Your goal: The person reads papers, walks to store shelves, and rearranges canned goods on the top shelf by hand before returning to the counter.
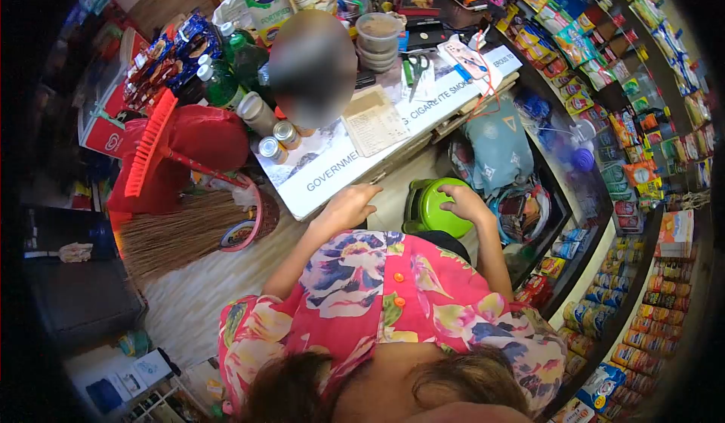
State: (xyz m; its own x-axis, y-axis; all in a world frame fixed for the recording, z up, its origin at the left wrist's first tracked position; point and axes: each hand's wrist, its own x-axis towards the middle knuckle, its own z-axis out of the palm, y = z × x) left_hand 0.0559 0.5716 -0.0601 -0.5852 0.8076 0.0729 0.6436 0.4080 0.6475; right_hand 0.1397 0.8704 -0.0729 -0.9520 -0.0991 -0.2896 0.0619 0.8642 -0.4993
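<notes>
My left hand (350, 208) is in front of the near edge of the white-topped counter (298, 189), its fingers apart and nothing in them. Over the green plastic stool (434, 210) is my right hand (466, 205), fingers loosely spread and holding nothing; whether it touches the seat I cannot tell. On the counter lie a handwritten paper pad (375, 121), scissors (418, 72) and a phone (464, 57). Small cans (286, 134) stand near the counter's left end.
Stacked tubs (377, 38) and green bottles (219, 79) stand at the back. To the left are a red broom head (151, 143), a stick broom (177, 226) and a pink basket (260, 215). Shelves of packets and cans (604, 294) curve along the right, beside a grey-green cushion (498, 147).
</notes>
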